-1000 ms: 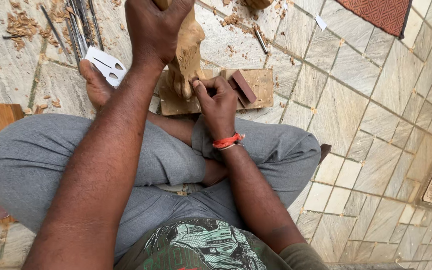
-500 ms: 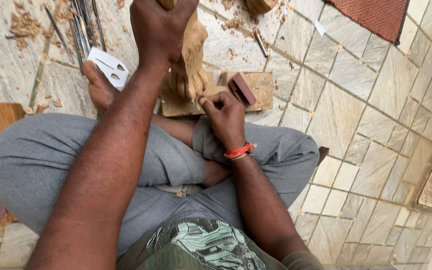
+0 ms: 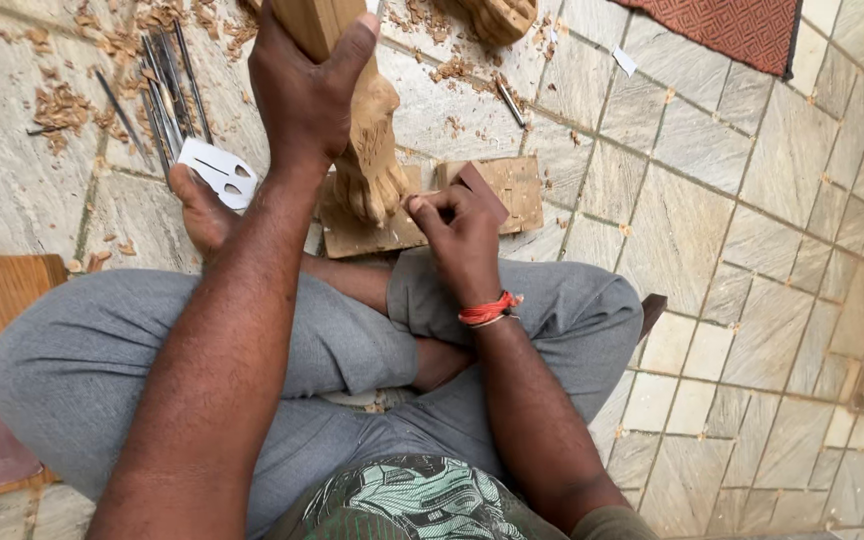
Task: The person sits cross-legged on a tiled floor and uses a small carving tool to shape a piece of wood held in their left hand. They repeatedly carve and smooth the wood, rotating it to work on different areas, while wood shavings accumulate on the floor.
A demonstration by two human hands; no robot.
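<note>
A person sits cross-legged on a stone-tiled floor, seen from above by a head camera. Nearest the camera are a patterned green shirt and grey trousers stretched over the folded knees.

Just past the knees, the right hand, with an orange thread band at the wrist, is curled narrow, fingertips pinched low beside the foot of a wooden carving. Whether it pinches a small tool or abrasive cannot be told. A dark reddish block shows just behind its knuckles.

The carving, a pale leg ending in a clawed paw, stands upright on a flat wooden board lying on the floor between the knees and the open tiles. The left hand is closed firmly around the squared upper post of the carving, thumb across the front, holding it upright.

To do this step well, it seems best that the left hand keeps the post pressed straight down so the paw does not rock on the board, while the right hand works in short, light strokes close to the paw's toes.

Farther off on the left lie a white plastic piece, about 6 slim metal chisels, and wood shavings. A red mat lies at the top right.
</note>
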